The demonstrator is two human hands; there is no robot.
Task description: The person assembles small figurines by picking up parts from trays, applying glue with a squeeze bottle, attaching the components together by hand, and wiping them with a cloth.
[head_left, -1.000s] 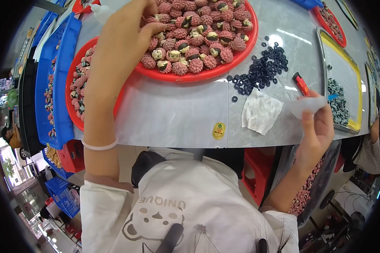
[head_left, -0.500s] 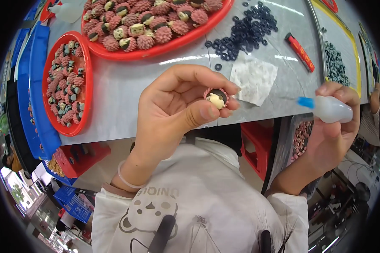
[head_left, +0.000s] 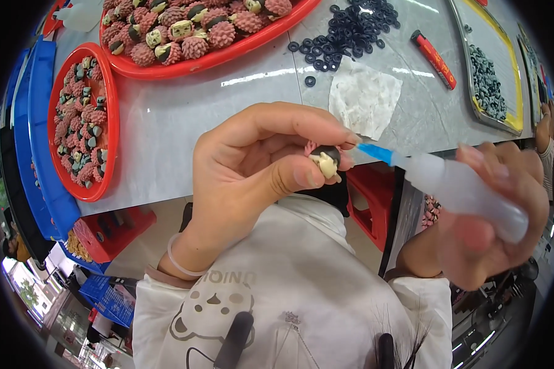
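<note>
Between the thumb and fingers of my left hand (head_left: 234,166) is a small figurine (head_left: 327,165) with a cream front, a black top and a pink ridged back. My right hand (head_left: 495,227), somewhat blurred, grips a translucent white squeeze bottle (head_left: 440,175) lying tilted in its fingers. The bottle's blue needle tip (head_left: 375,152) points left and ends close to my left fingertips and the figurine. Whether the needle touches the figurine cannot be made out.
Red trays, one large (head_left: 209,67) and one smaller (head_left: 112,123), hold many similar figurines. Dark rings (head_left: 351,37) lie heaped near a crumpled white tissue (head_left: 363,98). A red tube-shaped object (head_left: 434,60) and a yellow-edged tray (head_left: 517,111) of small dark pieces are at right.
My right hand has brought the bottle leftward, so its blue tip now reaches my left fingertips. The figurine has turned and tilted slightly in my left hand. The whole view has shifted a little.
</note>
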